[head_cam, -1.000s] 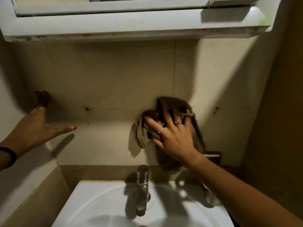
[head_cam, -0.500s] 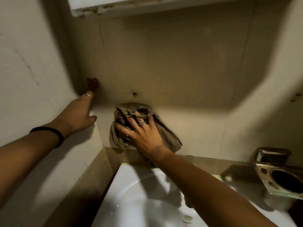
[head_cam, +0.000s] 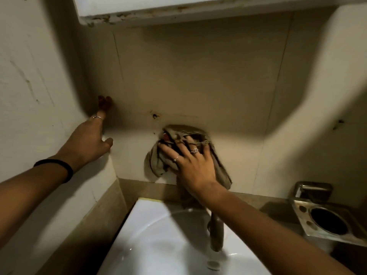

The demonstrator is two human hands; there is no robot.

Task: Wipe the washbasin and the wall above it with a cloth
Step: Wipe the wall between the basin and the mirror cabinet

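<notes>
While fingertips hide in cloth [head_cam: 218,171], flat right hand [head_cam: 190,165] presses it to wall [head_cam: 198,76].

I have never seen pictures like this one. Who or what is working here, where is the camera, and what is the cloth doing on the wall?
No machine is here: a person works with two bare hands. The camera sits on the person's head and looks forward and down, so both arms reach in from the bottom edge. The right hand presses a crumpled grey-brown cloth flat against the beige tiled wall, fingers spread, wiping it. The left hand rests open on the side wall near the corner and holds nothing. Below are the white ceramic washbasin with its metal tap, and to the right a square metal holder with a round hole.
</notes>
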